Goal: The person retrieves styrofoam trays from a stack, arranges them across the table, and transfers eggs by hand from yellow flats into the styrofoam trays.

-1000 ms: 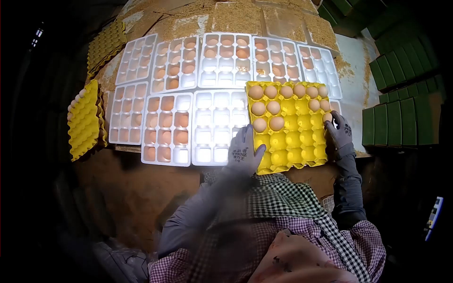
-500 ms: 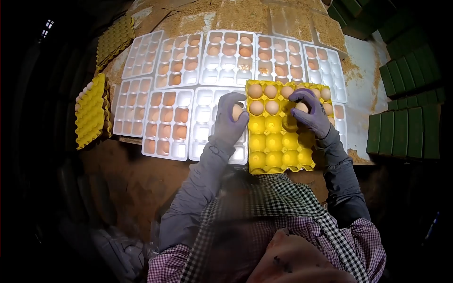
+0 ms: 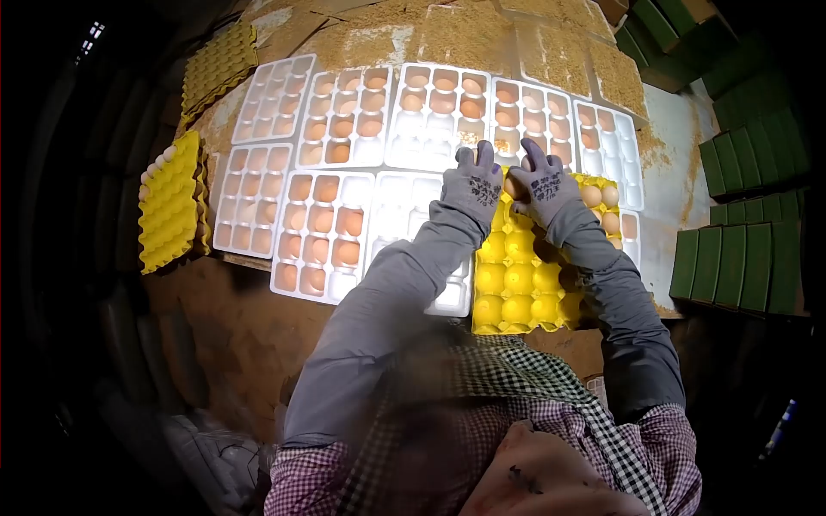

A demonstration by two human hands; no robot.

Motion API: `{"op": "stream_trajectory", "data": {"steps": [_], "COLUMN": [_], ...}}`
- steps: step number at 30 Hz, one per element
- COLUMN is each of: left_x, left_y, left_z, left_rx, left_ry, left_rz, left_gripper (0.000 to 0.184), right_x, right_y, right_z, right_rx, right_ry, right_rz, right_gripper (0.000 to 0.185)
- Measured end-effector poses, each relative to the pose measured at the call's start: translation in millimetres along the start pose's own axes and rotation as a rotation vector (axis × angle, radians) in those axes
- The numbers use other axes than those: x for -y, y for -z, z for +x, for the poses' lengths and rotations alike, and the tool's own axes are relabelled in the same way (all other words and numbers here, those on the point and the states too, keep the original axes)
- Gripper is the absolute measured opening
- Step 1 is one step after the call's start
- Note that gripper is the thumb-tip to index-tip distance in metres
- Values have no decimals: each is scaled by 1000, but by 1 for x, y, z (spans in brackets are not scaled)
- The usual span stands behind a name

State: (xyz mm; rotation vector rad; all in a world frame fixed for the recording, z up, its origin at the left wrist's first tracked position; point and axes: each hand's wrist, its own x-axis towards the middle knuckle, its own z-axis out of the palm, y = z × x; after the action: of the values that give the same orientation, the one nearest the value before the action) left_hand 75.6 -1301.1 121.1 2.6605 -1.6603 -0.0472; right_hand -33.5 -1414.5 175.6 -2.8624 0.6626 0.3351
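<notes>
My left hand [image 3: 471, 185], in a grey glove, reaches over the far left corner of the yellow egg tray [image 3: 518, 279]. Its fingers curl downward, and whatever they grip is hidden beneath them. Close beside it, my right hand [image 3: 546, 189] is bent over the tray's back rows, with an egg [image 3: 514, 184] showing at its thumb side. More eggs [image 3: 592, 196] sit in the tray's cups to the right of this hand. The nearer cups on the left hold no eggs. A white foam tray [image 3: 379, 228] lies under and left of my left forearm.
Several white foam trays with brown eggs [image 3: 320, 221] cover the table in two rows. Yellow trays [image 3: 168, 215] stand at the left edge, one with eggs behind it. Green boxes [image 3: 731, 267] are stacked at right. Sawdust-like litter [image 3: 465, 39] covers the back.
Both hands have moved forward and closer together, toward the back of the yellow tray. The egg seen in my left hand is now out of sight. The view has shifted slightly.
</notes>
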Motion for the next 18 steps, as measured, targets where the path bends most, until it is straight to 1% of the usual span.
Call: {"op": "stream_trajectory", "data": {"steps": [1, 3, 4, 5, 6, 7, 8, 9, 10, 11, 12, 13, 14, 15, 16, 17, 18], "left_x": [8, 26, 37, 50, 59, 64, 72, 75, 82, 90, 94, 101, 108, 111, 112, 114, 121], "left_y": [1, 8, 14, 8, 1, 7, 4, -3, -11, -18, -26, -26, -23, -19, -16, -20, -24], "left_z": [-1, -13, -20, -20, -19, -25, -24, -25, -22, -18, -20, -21, -22, -23, -18, -16, -13], "left_rx": [-6, -167, -249, -406, -375, -327, -256, -258, -243, -228, -327, -323, -392, -458, -460, -447, -366], "left_ry": [4, 48, 116, 121, 204, 286, 297, 306, 326, 341, 328, 338, 368, 393, 474, 465, 392], "left_rz": [-1, -508, -605, -542, -495, -454, -419, -420, -451, -479, -424, -422, -549, -677, -682, -681, -610], "left_gripper": [43, 51, 53, 51, 51, 51, 49, 49, 46, 44, 41, 41, 41, 41, 42, 42, 39], "right_x": [6, -6, -8, -8, -5, 8, 14, 18, 23, 23, 20, 23, 37, 50, 58, 60, 56], "right_y": [1, 3, 11, 18, 15, 22, 15, 5, -4, -13, -23, -27, -17, -14, -19, -24, -24], "right_z": [9, 9, 10, 16, 28, 39, 56, 76, 92, 107, 119, 125, 124, 128, 140, 154, 164], "right_rx": [72, -91, -160, -231, -323, -276, -207, -152, -29, -32, -109, -176, -275, -279, -134, 9, 81], "right_ry": [-25, 6, 34, 62, 71, 29, 20, 26, -3, 26, 17, 7, 67, 133, 162, 189, 320], "right_rz": [-103, 121, 308, 498, 544, 563, 375, 181, 39, 43, 166, 291, 349, 270, 150, 32, 60], "right_gripper": [49, 46, 46, 47, 47, 47, 47, 46, 46, 43, 43, 44, 46, 43, 41, 38, 35]}}
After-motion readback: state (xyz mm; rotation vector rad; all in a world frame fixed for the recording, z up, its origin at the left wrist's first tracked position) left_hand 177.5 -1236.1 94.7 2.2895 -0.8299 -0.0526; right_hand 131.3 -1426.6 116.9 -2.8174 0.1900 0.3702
